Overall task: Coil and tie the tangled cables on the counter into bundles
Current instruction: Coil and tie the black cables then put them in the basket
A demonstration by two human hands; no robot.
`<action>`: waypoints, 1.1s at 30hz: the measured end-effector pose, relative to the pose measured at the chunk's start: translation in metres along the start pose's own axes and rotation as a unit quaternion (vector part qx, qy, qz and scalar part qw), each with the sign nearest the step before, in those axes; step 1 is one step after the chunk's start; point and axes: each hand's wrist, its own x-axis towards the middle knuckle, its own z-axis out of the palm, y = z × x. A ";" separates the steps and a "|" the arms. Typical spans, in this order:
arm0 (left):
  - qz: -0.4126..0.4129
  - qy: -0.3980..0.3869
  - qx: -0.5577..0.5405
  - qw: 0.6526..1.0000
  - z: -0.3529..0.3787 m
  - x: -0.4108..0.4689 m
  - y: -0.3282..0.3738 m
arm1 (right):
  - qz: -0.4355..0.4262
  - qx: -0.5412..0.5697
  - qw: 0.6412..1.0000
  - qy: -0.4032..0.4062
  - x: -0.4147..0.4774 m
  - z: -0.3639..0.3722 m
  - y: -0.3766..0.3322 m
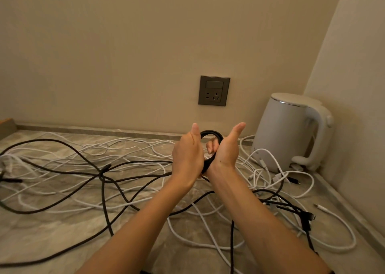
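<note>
The black cable coil (211, 133) is held up above the counter (62, 242), sandwiched between the two hands, which are close together with both thumbs pointing up. The right hand (226, 149) holds it with fingers (210, 146) curled over the strands. The left hand (187, 156) lies against the coil's other side, back to the camera. Its fingers are hidden, so I cannot tell whether it grips or only presses.

The coil is a narrow oval standing nearly upright. Its long axis runs from the rounded loop at the top, which points up and toward the wall, down to the wrists, where the lower end is hidden.

The step looks like gathering the loops before tying. To do it well, keep the loops even and flat against each other, hold them firmly at mid-length, and draw in loose slack without dragging the tangle along.

Below, loose black cables (104, 190) and white cables (125, 146) sprawl across the counter. A white kettle (291, 132) stands at the right, and a wall socket (214, 90) sits above.
</note>
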 end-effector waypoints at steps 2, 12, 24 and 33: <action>0.005 -0.003 -0.004 1.000 0.001 0.000 -0.001 | -0.021 -0.017 1.000 0.002 0.001 0.000 0.001; 0.120 0.014 0.063 0.991 -0.035 0.025 -0.002 | 0.127 -0.153 0.941 -0.275 0.027 -0.007 -0.008; 0.285 -0.014 0.147 0.947 -0.047 0.029 -0.007 | 0.218 -0.117 0.929 -0.274 0.019 -0.003 -0.019; 0.307 0.044 0.136 0.941 -0.046 0.030 -0.012 | 0.224 -0.115 0.912 -0.323 0.019 -0.002 -0.021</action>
